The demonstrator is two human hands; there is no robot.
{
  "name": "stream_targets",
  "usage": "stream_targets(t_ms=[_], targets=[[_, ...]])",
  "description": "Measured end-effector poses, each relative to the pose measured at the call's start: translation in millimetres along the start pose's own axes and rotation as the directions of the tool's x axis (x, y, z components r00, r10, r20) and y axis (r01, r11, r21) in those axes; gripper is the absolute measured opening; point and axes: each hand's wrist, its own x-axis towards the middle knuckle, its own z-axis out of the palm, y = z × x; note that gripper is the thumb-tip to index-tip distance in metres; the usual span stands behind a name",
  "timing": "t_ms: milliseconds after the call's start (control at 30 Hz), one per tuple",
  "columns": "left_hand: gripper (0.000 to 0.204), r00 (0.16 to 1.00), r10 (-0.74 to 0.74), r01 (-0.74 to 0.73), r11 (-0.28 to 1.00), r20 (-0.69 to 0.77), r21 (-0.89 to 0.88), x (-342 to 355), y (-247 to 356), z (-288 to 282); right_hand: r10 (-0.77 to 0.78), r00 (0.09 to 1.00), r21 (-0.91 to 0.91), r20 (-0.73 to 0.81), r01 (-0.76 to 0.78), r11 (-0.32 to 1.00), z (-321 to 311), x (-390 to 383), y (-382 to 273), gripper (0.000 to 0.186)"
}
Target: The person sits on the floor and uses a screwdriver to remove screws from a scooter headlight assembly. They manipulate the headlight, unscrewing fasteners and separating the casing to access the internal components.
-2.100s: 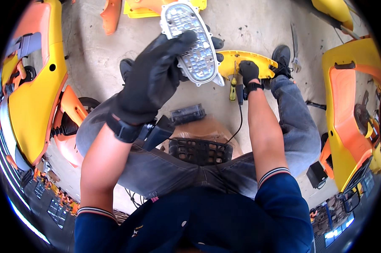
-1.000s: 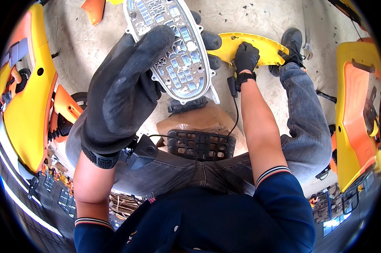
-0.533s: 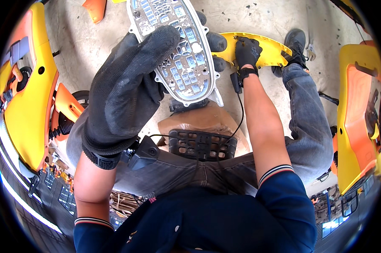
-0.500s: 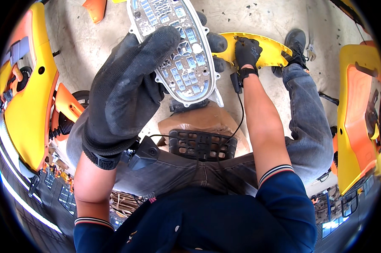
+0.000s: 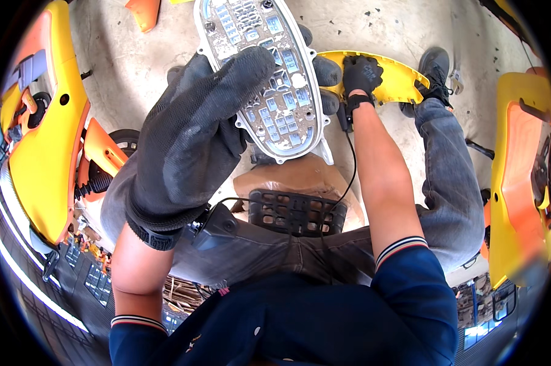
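Left hand [image 5: 190, 140] clamped round the grey panel [image 5: 266, 73], long axis running away over the floor [image 5: 123, 67]; right hand [image 5: 361, 73] nearer, gripping the yellow cover [image 5: 397, 76].

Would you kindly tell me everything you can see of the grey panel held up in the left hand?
The grey panel is an elongated, rounded plastic shell seen from its ribbed inner side, with rows of small rectangular cells and a pale rim. It is raised close to the camera, its upper end cut off by the frame. The gloved left hand grips it, thumb across the face and fingertips showing past its right edge.
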Motion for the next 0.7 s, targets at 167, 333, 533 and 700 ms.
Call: stream_targets(t_ms=[167, 333, 533, 700], targets=[[0.049, 1.000, -0.004, 0.005, 1.000, -0.025, 0.007, -7.1, 2.8, -7.1, -0.029, 1.000, 0.005, -0.003, 0.029, 1.000, 7.0, 4.3, 4.2, 0.034], [0.049, 1.000, 0.003, -0.003, 1.000, -0.030, 0.021, -10.8, 2.3, -7.4, -0.050, 0.999, 0.036, 0.002, 0.050, 0.998, 1.8, 0.9, 14.3, 0.031], [0.048, 1.000, 0.025, -0.023, 0.997, -0.015, 0.075, -11.0, 0.6, -0.1, -0.126, 0.984, 0.132, -0.123, 0.142, 0.981, -18.0, 2.0, 38.0, 0.022], [0.045, 0.986, 0.133, -0.147, 0.979, 0.099, 0.144, -17.7, 2.9, -7.4, -0.135, 0.959, 0.199, -0.250, 0.187, 0.962, -39.5, -2.5, 55.3, 0.020]])
